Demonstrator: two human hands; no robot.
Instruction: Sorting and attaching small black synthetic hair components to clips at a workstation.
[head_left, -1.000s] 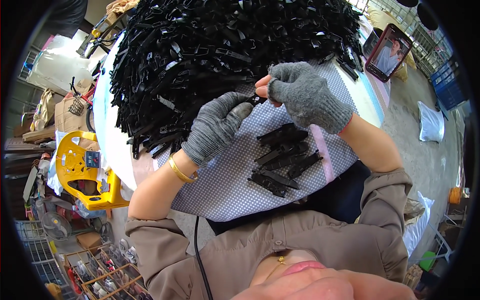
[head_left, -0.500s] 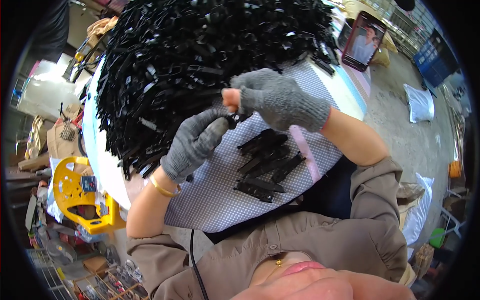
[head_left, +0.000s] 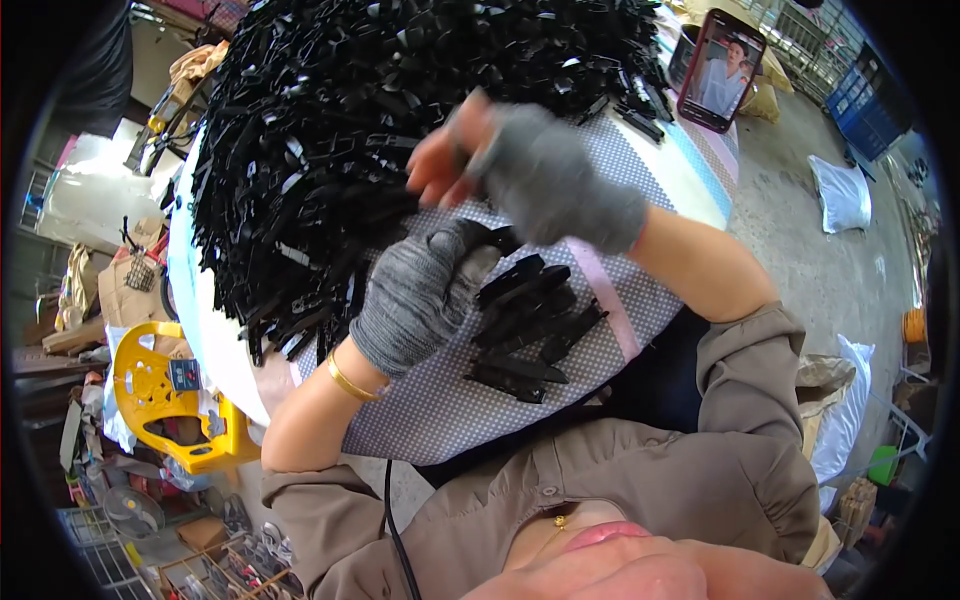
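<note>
Since the earlier frame, the left hand (head_left: 422, 292) has shifted rightward, closer to a small group of black pieces, and the right hand (head_left: 560, 175) has risen off it, its fingers spreading. Both wear grey fingerless knit gloves. The left hand is closed around one black piece (head_left: 505, 240), gripped near its end between thumb and fingers, probably so that the other end stays free and reachable. The right hand, blurred, is loosely open above and beyond it, over the edge of a huge pile (head_left: 300, 130); nothing shows in its fingers. The held piece is dark, smooth and a little shiny, looking like plastic; the glove hides most of it, so its full shape cannot be told. The small group (head_left: 535, 325) lies on the dotted cloth (head_left: 420, 425) nearest the person, apart from the pile, perhaps to keep those pieces separate: slim, long, roughly side by side, some overlapping. The pile covers the table's far side, likely to stay within reach. A phone (head_left: 722, 72) stands at the right, screen toward the person, presumably for viewing.
</note>
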